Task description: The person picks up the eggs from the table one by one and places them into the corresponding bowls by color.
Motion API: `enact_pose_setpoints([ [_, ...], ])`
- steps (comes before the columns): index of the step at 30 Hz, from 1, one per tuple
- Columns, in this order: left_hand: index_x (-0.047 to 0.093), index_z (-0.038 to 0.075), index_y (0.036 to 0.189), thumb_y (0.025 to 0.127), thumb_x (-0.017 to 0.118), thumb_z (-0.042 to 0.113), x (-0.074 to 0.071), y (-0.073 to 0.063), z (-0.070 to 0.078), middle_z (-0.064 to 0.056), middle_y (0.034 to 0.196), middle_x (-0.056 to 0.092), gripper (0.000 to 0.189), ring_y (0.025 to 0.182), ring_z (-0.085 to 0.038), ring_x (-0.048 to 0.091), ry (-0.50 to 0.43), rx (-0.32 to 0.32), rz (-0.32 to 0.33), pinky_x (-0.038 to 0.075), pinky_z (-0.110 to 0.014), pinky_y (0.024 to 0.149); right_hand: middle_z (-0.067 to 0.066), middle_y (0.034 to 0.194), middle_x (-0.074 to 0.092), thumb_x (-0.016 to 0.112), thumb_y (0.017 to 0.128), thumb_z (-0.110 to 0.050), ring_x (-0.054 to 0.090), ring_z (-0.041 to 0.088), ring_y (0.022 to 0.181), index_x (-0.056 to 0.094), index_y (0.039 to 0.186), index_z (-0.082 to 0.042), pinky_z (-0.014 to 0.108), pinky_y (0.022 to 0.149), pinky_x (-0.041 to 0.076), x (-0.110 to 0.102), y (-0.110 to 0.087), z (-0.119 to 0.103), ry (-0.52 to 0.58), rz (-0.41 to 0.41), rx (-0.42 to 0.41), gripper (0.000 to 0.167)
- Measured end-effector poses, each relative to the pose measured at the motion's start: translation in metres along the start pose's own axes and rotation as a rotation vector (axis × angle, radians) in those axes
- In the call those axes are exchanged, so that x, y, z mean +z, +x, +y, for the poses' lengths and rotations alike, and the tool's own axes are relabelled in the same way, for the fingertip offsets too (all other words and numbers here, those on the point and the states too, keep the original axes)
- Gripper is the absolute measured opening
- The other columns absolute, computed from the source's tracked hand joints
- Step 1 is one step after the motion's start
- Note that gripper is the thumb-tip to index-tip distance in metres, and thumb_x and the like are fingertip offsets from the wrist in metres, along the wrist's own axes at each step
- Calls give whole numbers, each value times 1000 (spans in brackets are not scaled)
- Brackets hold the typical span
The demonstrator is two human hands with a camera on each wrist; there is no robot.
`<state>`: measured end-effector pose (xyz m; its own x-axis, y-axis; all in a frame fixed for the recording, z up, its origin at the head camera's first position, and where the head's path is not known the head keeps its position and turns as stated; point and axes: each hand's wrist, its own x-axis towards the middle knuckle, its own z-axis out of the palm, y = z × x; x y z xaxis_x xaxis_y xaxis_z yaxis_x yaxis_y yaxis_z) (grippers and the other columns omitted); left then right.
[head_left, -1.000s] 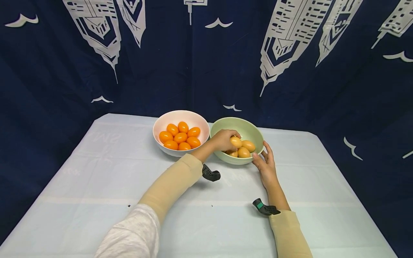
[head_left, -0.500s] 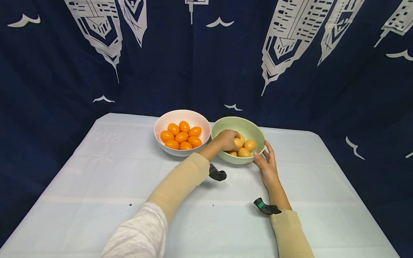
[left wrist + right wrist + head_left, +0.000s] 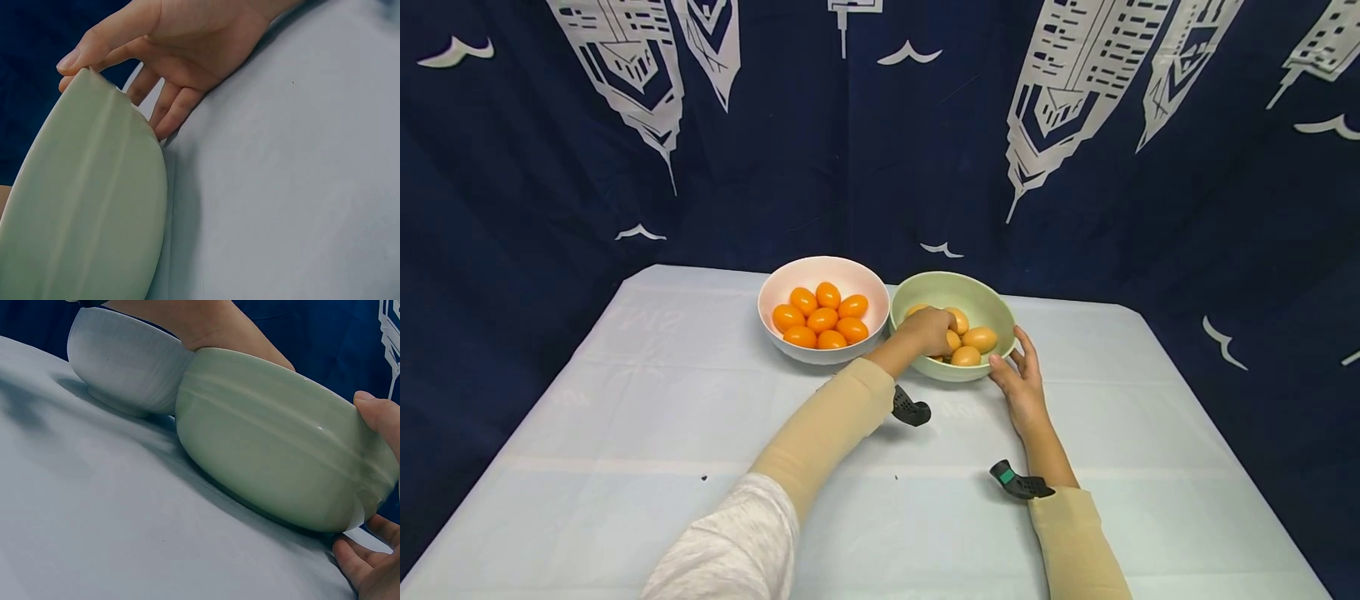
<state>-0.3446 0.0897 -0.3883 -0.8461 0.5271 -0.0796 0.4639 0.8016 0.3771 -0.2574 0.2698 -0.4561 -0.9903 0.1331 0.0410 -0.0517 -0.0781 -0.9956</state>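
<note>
My left hand (image 3: pixel 931 331) reaches down into a light green bowl (image 3: pixel 992 312), its fingers among several tan-yellow eggs (image 3: pixel 980 339). One egg lies right against the fingertips; the thumb is hidden, so a grip on it cannot be made out. At the bowl's right side my right hand (image 3: pixel 1024 387) holds the rim. The left wrist view shows that right hand (image 3: pixel 187 47) with its thumb over the rim of the green bowl (image 3: pixel 87 187). In the right wrist view, thumb and fingers of the right hand (image 3: pixel 378 569) stand around the bowl (image 3: pixel 275 437).
A bowl (image 3: pixel 775 292), pink inside and whitish outside, stands left of the green bowl, close against it. Several orange eggs (image 3: pixel 822 320) lie in it. Both bowls sit near the far edge of the white-covered table (image 3: pixel 850 517). A dark blue curtain (image 3: pixel 850 150) hangs behind.
My left hand has shifted slightly to the right and dipped within the green bowl. Eggs there have rolled about, and one now shows behind the hand. My right hand stays on the rim.
</note>
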Motion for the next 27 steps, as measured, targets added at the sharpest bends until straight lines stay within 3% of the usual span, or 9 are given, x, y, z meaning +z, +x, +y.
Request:
enact_pose_setpoints([
  [8,64,18,125,84,70,21,2,-1,-1,4,114,65,42,92,-13,55,24,2,16,45,-24,76,18,155,20,61,96,-18,35,32,134,17,156,-29,38,106,39,1,-1,-2,-20,11,15,75],
  [12,64,17,127,82,70,19,2,-2,-1,2,118,65,45,97,-12,55,4,16,41,45,-25,81,19,155,20,61,96,-17,35,32,135,17,156,-28,37,105,39,1,-1,-2,-12,11,15,75],
  [17,63,16,127,83,69,21,3,-4,-1,2,119,65,44,103,-13,57,2,31,89,47,-27,87,18,154,21,61,96,-15,34,32,135,18,156,-27,31,100,43,1,-1,-2,-4,9,7,75],
  [24,64,17,125,90,65,27,3,-7,1,1,117,66,37,105,-15,59,49,36,171,47,-28,90,19,155,19,60,96,-15,32,32,137,18,156,-27,39,106,39,2,-2,-3,-11,16,6,74],
  [27,66,18,123,90,63,29,5,-10,2,3,115,66,34,103,-14,60,58,38,217,47,-28,89,19,155,19,59,97,-13,32,33,137,18,156,-27,37,105,41,2,-2,-3,-12,17,7,74],
])
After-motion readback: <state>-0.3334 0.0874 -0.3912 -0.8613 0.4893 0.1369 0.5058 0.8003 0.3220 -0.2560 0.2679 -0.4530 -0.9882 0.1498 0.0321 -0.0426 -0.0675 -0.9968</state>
